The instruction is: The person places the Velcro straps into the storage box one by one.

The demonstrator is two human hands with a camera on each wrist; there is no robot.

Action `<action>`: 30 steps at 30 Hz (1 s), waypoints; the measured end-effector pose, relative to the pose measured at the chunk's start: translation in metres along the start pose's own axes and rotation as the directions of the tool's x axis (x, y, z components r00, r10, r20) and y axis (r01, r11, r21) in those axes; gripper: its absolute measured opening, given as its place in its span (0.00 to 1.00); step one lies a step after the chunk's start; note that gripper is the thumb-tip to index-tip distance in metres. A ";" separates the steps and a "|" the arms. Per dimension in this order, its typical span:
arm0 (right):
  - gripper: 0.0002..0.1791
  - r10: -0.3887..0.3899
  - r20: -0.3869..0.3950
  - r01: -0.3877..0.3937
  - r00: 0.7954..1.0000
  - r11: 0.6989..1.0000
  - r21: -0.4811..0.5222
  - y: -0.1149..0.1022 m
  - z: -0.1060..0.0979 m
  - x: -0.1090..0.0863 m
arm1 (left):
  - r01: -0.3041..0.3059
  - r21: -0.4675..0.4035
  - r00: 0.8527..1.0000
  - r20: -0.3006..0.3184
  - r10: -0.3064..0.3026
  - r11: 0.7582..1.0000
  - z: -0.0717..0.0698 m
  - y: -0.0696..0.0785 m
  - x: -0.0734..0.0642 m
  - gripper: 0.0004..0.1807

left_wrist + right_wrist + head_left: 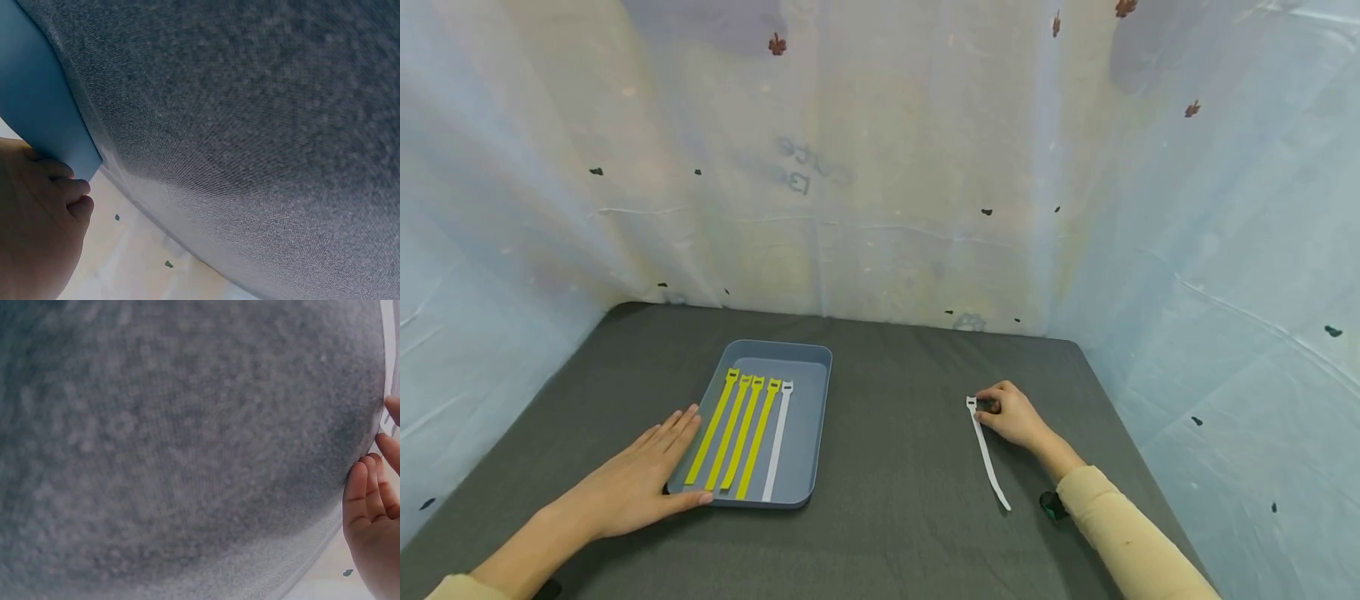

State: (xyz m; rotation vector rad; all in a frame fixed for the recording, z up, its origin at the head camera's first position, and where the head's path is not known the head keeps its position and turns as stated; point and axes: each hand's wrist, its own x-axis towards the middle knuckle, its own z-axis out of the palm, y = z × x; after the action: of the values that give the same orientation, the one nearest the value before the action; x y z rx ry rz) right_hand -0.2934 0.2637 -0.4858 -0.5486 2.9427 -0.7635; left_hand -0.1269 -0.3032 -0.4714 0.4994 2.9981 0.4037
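Observation:
My left hand (636, 487) lies along the left side of a blue-grey tray (811, 433), its fingers straight and its thumb at the near rim. Inside the tray, several yellow cable ties (747, 433) with slotted heads lie side by side, with one white cable tie (778, 442) to their right. Out on the cloth to the right, my right hand (1015, 417) pinches another white cable tie (985, 454) near its slotted head, between thumb and index finger. That tie's tail curves toward the near side. The left wrist view shows fingers (59, 178) against the tray's side.
Dark grey cloth (887, 467) covers the table around the tray and the right hand. Pale plastic sheeting (887, 167) with small dark marks hangs behind and on both sides, close to the table edges.

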 end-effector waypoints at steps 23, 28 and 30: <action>0.09 0.067 -0.066 -0.055 0.996 0.985 0.165 -0.005 0.005 -0.004 | 0.003 -0.026 1.000 -0.001 -0.003 1.000 0.002 -0.001 0.000 0.64; 0.07 0.066 -0.084 -0.051 0.994 0.985 0.162 -0.006 0.007 -0.004 | -0.005 -0.014 1.000 -0.011 0.005 1.000 0.003 -0.001 0.000 0.64; 0.06 0.061 -0.085 -0.047 0.994 0.985 0.164 -0.006 0.007 -0.005 | -0.003 -0.005 1.000 -0.013 0.003 1.000 0.003 -0.001 0.000 0.64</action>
State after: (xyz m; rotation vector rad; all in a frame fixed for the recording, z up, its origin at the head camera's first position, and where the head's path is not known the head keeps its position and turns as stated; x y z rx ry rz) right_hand -0.2856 0.2572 -0.4892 -0.4311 2.9257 -1.0352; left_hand -0.1273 -0.3036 -0.4745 0.5035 3.0084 0.4165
